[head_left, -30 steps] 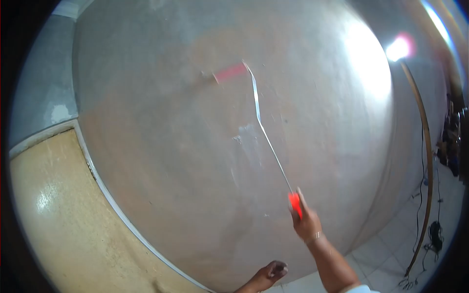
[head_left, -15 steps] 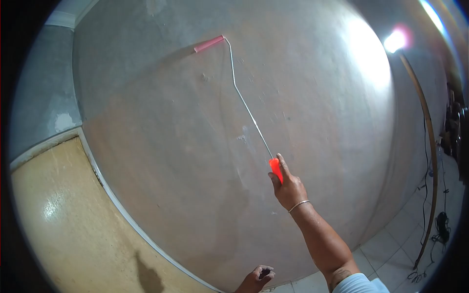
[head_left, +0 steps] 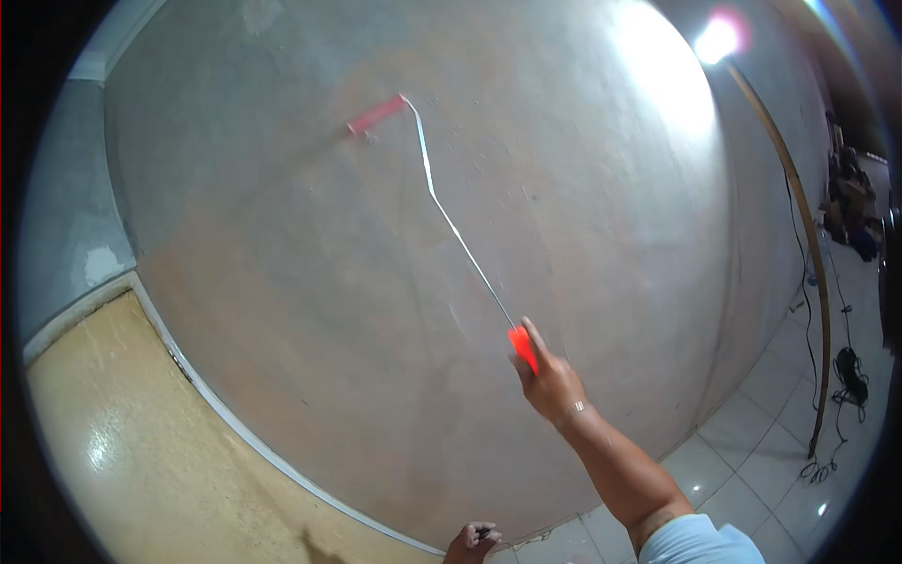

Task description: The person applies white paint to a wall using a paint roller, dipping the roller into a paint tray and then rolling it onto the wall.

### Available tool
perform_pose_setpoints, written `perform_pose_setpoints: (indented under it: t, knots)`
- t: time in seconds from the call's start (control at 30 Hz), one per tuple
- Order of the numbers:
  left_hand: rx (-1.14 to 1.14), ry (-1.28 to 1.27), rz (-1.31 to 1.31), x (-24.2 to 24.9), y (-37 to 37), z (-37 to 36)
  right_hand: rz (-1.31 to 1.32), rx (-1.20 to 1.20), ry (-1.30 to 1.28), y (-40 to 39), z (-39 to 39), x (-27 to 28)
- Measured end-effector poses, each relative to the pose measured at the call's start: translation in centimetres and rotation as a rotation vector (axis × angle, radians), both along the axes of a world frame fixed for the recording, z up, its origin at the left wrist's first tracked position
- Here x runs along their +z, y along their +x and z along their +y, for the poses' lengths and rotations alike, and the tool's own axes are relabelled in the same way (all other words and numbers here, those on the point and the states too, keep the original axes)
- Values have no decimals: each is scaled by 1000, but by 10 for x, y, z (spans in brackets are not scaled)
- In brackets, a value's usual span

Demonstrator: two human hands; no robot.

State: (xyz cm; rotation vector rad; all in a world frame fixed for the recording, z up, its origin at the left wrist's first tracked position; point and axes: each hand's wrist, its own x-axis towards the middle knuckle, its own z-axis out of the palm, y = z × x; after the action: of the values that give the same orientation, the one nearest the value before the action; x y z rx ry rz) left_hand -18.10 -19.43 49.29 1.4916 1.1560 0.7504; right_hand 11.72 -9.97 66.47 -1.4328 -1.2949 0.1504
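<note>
My right hand [head_left: 548, 381] is wrapped round the red handle [head_left: 522, 350] of a paint roller, the index finger stretched along it. From the handle a long, bent metal rod [head_left: 458, 235] runs up and left to the pink roller sleeve [head_left: 377, 115]. That sleeve is against the grey, patchy wall [head_left: 329, 282], as far as I can tell. Low at the bottom edge, my left hand [head_left: 473, 540] shows only in part, its fingers curled. Something dark sits between those fingers, too small to name.
A bright lamp [head_left: 719, 39] tops a bent wooden pole [head_left: 800, 202] on the right. Black cable [head_left: 849, 378] lies coiled on the white floor tiles [head_left: 742, 442]. At left is a yellowish door panel [head_left: 113, 404] in a pale frame [head_left: 202, 390]. Dark clutter [head_left: 848, 202] stands far right.
The roller sleeve has moved down the wall, past the small patch beneath it, and my right hand has come lower. My left hand has sunk toward the bottom edge. The view has shifted somewhat.
</note>
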Motion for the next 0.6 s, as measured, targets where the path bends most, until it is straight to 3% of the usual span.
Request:
perform_pose_setpoints:
  t: [0.1, 0.27, 0.33, 0.4, 0.43, 0.47, 0.53, 0.6]
  knots:
    - [-63, 36, -10, -1, -10, 0, 49, 26, -13, -8, 4, -24]
    - [23, -133, -97, -45, -58, -15, 57, 23, -363, -13, -87, -256]
    - [55, -194, -80, -47, -73, -21, 43, 20, -367, -30, -104, -270]
    - [83, -257, -52, -47, -76, -18, 36, 20, -233, -35, -94, -239]
    - [60, -129, 64, -48, -75, -11, 54, 30, -102, -36, -73, -184]
    - [29, 3, 183, -42, -77, -8, 72, 43, -129, -36, -55, -129]
    - [-24, 25, 142, -8, -61, -7, 51, 57, -69, -34, -25, -35]
    - [-80, 54, 82, 8, -50, -13, 71, 65, -84, -33, -4, 12]
